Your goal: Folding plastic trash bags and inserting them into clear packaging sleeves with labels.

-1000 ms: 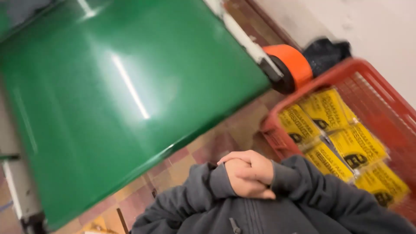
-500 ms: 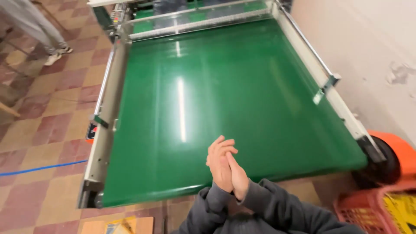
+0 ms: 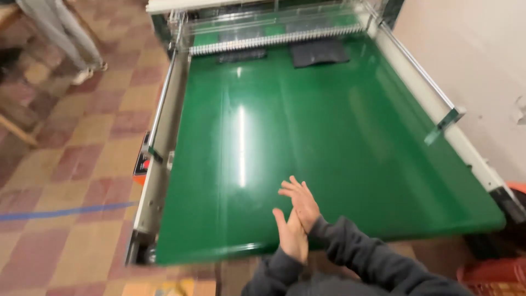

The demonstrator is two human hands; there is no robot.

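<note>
— Where was the green belt [image 3: 329, 142]?

— Right under both hands, running long, away from the person toward the dark cloth [image 3: 319, 53] at the far end.

— Which hand was nearer it?

— The right hand [image 3: 300, 201], open, fingers spread. It touched the left hand [image 3: 290, 237], also open. Both held nothing.

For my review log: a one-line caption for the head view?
Left hand and right hand pressed together, empty, over the near edge of a green conveyor belt.
</note>
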